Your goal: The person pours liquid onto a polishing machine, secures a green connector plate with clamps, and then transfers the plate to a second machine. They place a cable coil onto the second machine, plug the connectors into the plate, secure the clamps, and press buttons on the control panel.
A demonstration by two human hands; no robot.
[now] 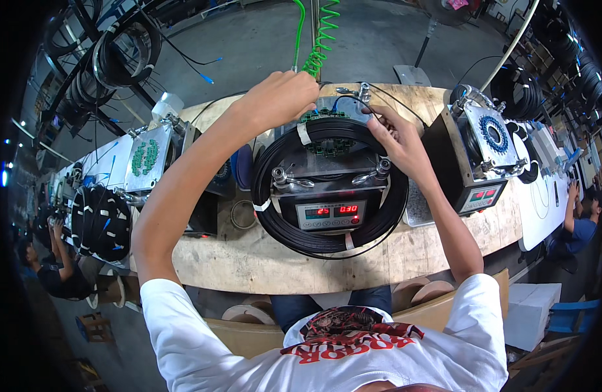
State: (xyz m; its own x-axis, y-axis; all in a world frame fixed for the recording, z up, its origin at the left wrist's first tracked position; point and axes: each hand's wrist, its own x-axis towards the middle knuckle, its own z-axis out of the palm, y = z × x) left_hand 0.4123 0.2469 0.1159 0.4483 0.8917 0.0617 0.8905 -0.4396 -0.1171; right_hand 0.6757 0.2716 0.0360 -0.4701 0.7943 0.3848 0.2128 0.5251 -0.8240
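A coil of black cable [265,170], bound with white ties, stands in front of a polishing machine with a red-digit display [330,210]. My left hand [281,99] is closed over the machine's far left side, around the end of a green air hose [300,26]; its fingers hide whatever fitting is there. To the right, my right hand [396,136] pinches a thin black cable end that arcs over from a blue connector. Beneath both hands lies a round holder of green connectors [324,116], partly covered by the coil.
A second machine with a blue ring of connectors [493,134] stands right; another with green connectors [144,158] stands left. All rest on a wooden bench [249,277]. Cable coils [126,52] hang at the upper left. People work at both sides; a fan stand [426,46] is beyond.
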